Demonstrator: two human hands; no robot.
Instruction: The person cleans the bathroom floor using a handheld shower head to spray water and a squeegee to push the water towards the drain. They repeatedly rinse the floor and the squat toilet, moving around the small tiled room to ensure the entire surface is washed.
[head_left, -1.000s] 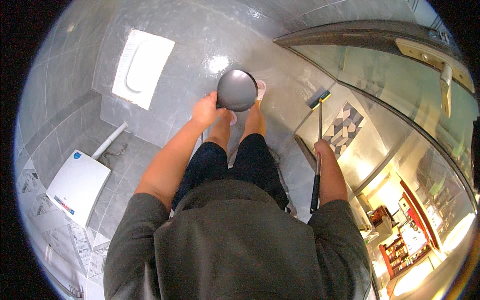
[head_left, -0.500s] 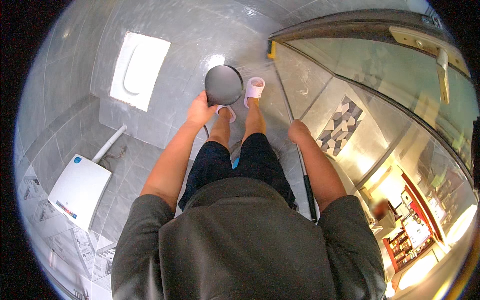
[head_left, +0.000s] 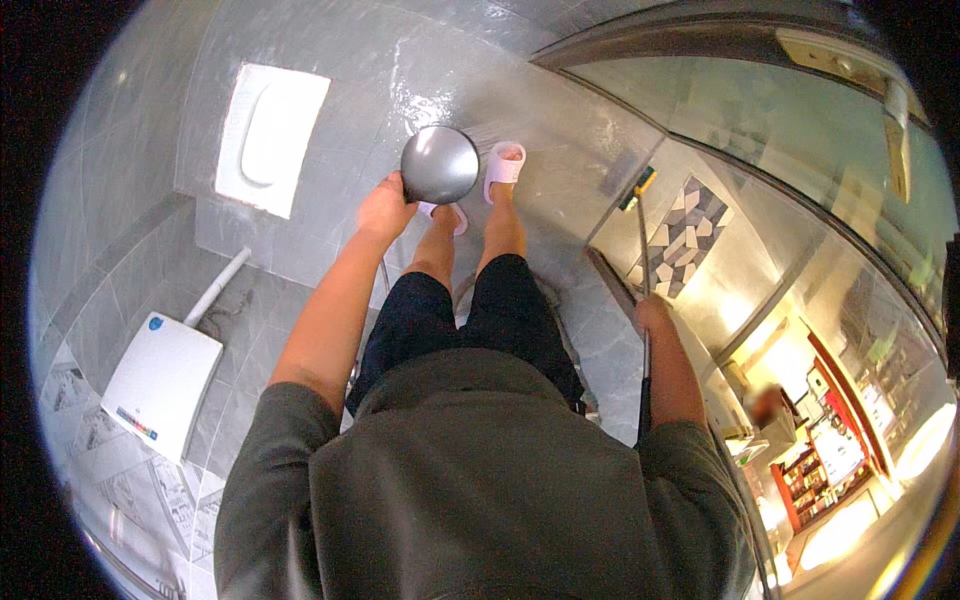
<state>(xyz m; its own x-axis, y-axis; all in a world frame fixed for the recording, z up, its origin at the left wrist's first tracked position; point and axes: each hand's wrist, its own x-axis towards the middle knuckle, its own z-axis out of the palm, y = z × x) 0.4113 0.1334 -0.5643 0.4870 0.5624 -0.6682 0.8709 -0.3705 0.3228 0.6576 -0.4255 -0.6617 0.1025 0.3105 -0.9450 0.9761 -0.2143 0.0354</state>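
Observation:
My left hand [head_left: 385,208] is closed round the handle of a round, dark grey shower head [head_left: 440,165], held out above my feet. Thin streaks of water leave its far side, and the floor beyond shines wet. On the right, my right hand [head_left: 654,313] grips the long thin pole of a floor brush [head_left: 638,189]. Its small yellow-and-dark head is beside a patterned mat, past the dark door sill. The pole's dark lower grip runs back along my right forearm.
A white squat toilet [head_left: 226,145] is set in the grey tiles at the left. Nearer stands a white cistern [head_left: 165,385] with a pipe. Pink slippers [head_left: 505,170] are on my feet. A glass door [head_left: 740,120] curves along the right; the geometric mat [head_left: 690,235] lies past the sill.
My right hand has moved right with the floor brush, whose head has swung from the far door corner to beside the mat. The shower head has shifted slightly left and its face catches more light.

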